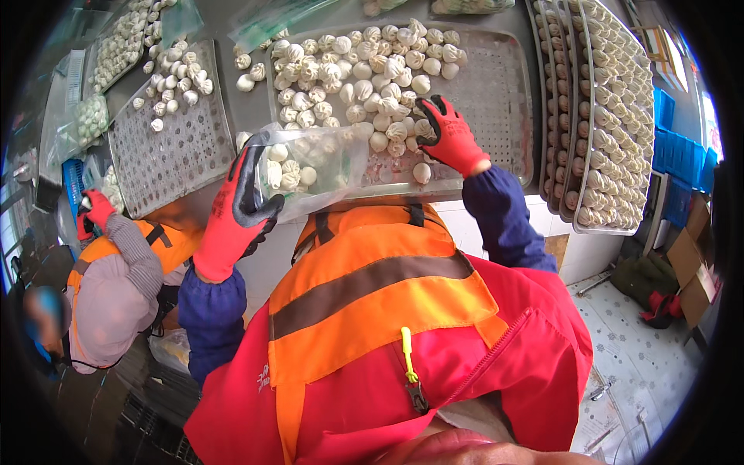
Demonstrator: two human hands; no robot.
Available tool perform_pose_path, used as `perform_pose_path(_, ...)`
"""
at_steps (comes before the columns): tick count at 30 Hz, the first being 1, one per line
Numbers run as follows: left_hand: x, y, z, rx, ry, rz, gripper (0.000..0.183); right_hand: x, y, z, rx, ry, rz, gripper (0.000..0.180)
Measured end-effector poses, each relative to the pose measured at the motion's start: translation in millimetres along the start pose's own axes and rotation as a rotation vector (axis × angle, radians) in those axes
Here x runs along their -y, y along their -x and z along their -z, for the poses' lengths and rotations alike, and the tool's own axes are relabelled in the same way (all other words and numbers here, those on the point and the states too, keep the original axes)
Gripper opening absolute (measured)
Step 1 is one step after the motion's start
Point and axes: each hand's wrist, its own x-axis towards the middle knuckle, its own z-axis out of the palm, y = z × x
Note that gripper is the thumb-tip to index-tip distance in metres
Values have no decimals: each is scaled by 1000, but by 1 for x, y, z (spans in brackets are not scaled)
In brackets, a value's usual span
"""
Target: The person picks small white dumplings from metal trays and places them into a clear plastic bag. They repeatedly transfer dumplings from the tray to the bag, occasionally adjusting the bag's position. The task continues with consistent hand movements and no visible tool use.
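Note:
My left hand point(239, 212), in a red glove with a dark coated palm, grips the left end of a clear plastic bag point(343, 168) at its thumb and fingers. Several pleated buns point(290, 174) lie inside the bag, which rests over the near left edge of a perforated metal tray point(494, 116). My right hand point(450, 136), gloved alike, reaches onto the tray with its fingers bent at the right side of a heap of small white pleated buns point(372, 75). Whether it holds a bun cannot be told. A single bun point(422, 173) lies just below it.
Filled trays point(616, 128) stand tilted in a row at the right. Another perforated tray point(168, 151) with buns is at the left, where a co-worker point(122, 279) in red gloves works. Blue crates point(683, 157) are at far right; plastic bags point(273, 23) lie beyond my tray.

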Motion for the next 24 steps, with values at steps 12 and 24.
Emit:
perform_pose_path(12,-5,-3,-4,12,7,-18,75,-22,-56,-12,-49,195,-43,69)
perform_pose_path(24,3,-6,-7,2,-57,-116,76,142,26,22,-111,-441,529,75)
